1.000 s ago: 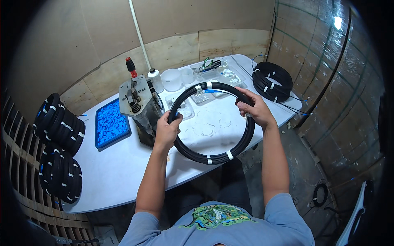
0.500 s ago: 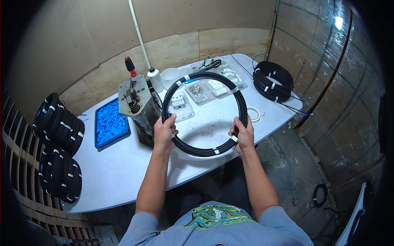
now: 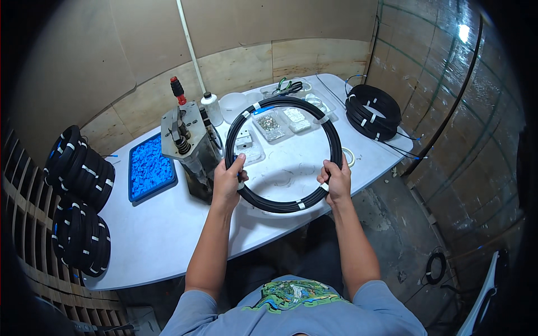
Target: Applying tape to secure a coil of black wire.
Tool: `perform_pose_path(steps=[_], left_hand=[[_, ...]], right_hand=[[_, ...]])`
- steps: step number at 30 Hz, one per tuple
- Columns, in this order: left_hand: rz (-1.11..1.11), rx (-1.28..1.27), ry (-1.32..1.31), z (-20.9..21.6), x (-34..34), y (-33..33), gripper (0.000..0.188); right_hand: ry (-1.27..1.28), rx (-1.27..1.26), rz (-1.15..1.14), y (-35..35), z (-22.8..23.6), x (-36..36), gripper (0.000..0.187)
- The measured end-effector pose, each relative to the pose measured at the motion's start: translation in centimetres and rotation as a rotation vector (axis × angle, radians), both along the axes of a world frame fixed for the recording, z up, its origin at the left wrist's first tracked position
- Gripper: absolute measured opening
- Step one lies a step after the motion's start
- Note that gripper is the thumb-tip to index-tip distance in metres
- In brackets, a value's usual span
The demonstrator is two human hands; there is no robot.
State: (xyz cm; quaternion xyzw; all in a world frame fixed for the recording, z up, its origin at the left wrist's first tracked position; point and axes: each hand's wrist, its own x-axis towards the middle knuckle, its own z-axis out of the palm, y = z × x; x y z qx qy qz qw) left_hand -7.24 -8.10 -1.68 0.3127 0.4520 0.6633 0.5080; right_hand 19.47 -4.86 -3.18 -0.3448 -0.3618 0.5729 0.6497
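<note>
Between my hands a large coil of black cable (image 3: pixel 278 205) is held up above the table, bound at intervals with white tape. A blue piece shows on the coil's upper left part. My left hand (image 3: pixel 227 178) is closed round its left side, thumb on top. On the opposite side my right hand (image 3: pixel 337 180) grips the coil in the same way. Through the ring I see clear trays of small metal parts (image 3: pixel 270 126) and white parts (image 3: pixel 296 119) on the white table (image 3: pixel 168 235).
A metal bench press (image 3: pixel 190 151) with a red-and-black handle stands left of the coil, beside a tray of blue pieces (image 3: pixel 150 168). Stacked cable coils (image 3: pixel 81 173) are at the left, another stack (image 3: pixel 374 112) at the far right. A white bottle (image 3: pixel 211 107) and tape roll (image 3: pixel 348 157) are also there.
Both hands have shifted the cable coil slightly to the right. My grip on it looks the same.
</note>
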Motion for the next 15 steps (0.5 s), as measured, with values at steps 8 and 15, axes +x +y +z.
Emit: perform_pose_path(steps=[8,15], left_hand=[[-0.125,0.215,0.283,2.8,-1.4,0.7,0.049],[-0.102,0.25,0.721,3.6,-1.7,0.2,0.039]], right_hand=[[-0.183,0.105,0.125,1.4,2.5,2.9,0.039],[-0.355,0.125,0.253,1.7,4.1,3.7,0.06]])
